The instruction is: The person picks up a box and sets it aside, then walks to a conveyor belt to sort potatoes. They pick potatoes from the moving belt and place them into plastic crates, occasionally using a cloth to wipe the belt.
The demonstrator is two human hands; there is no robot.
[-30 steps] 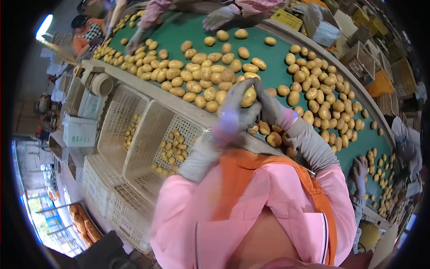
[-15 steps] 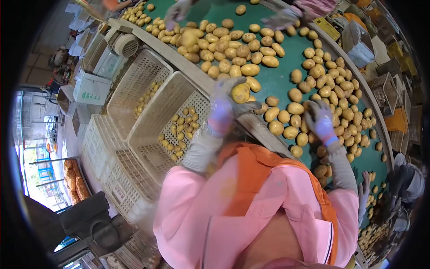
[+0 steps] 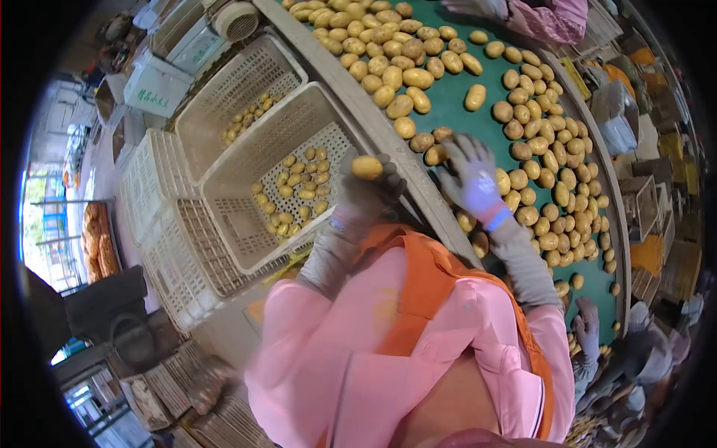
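Left hand (image 3: 366, 196) w/ clamped potato (image 3: 367, 167) now over crate (image 3: 246, 160); right hand (image 3: 472, 175) spread, palm hidden.

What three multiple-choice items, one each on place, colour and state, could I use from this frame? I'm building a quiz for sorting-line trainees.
1. Where is the potato in the left hand?
A. over the white crate
B. on the floor
C. in a cardboard box

2. What colour is the belt?
A. red
B. green
C. white

3. How is the right hand?
A. fist around a knife
B. in a pocket
C. open, fingers spread above potatoes

A: the held potato sits at the crate's rim.
B: green shows between the potatoes.
C: spread fingers, nothing gripped.
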